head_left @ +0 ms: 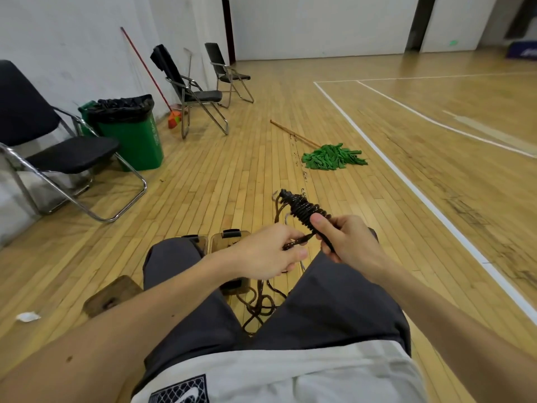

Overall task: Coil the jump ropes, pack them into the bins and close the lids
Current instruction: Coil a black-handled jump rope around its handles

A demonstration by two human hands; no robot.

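A black jump rope point(302, 209) is wound in tight turns around its handles, and my right hand point(345, 237) grips the lower end of that bundle above my knees. My left hand point(267, 251) pinches the loose strand of the same rope just left of the bundle. More dark rope point(258, 303) lies in loose loops on the floor between my legs. Brownish clear bins point(229, 241) stand on the floor beyond my knees, partly hidden by my left hand and leg. Another brownish lid or bin point(112, 295) lies on the floor to the left.
Folding chairs point(66, 152) and a green trash bin point(130, 132) line the left wall. A green mop point(331, 157) lies on the wooden floor ahead. A scrap of white paper point(27, 316) sits at the left. White court lines run along the right.
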